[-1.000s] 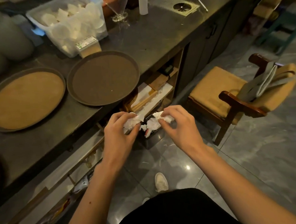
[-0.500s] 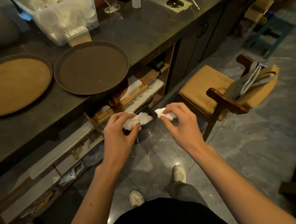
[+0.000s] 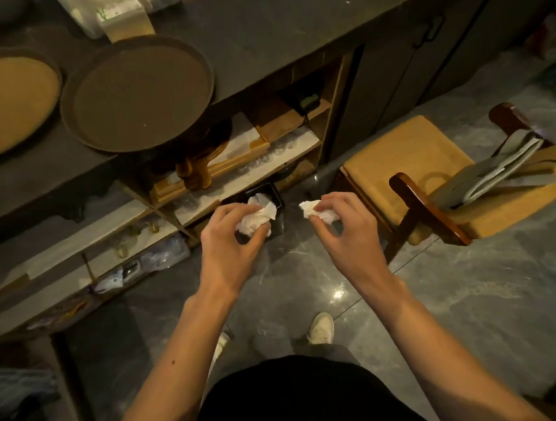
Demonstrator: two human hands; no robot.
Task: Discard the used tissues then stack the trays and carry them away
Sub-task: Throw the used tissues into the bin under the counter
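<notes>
My left hand (image 3: 231, 242) grips a crumpled white tissue (image 3: 256, 218) right over a small black bin (image 3: 270, 191) on the floor under the counter. More white tissue lies inside the bin. My right hand (image 3: 344, 225) pinches a second crumpled tissue (image 3: 314, 209) to the right of the bin, above the floor. Two round trays lie side by side on the dark counter: a dark brown tray (image 3: 139, 93) overhanging the front edge, and a tan-surfaced tray (image 3: 6, 103) at the far left.
Open shelves (image 3: 235, 167) under the counter hold wooden boards, glasses and papers. A wooden chair with a tan cushion (image 3: 410, 163) and a grey bag stands to the right. A plastic tub (image 3: 105, 12) sits at the counter's back. Glossy grey floor lies below.
My view has tilted down and closer to the bin. My hands have moved apart, each keeping its tissue, the left one now over the bin.
</notes>
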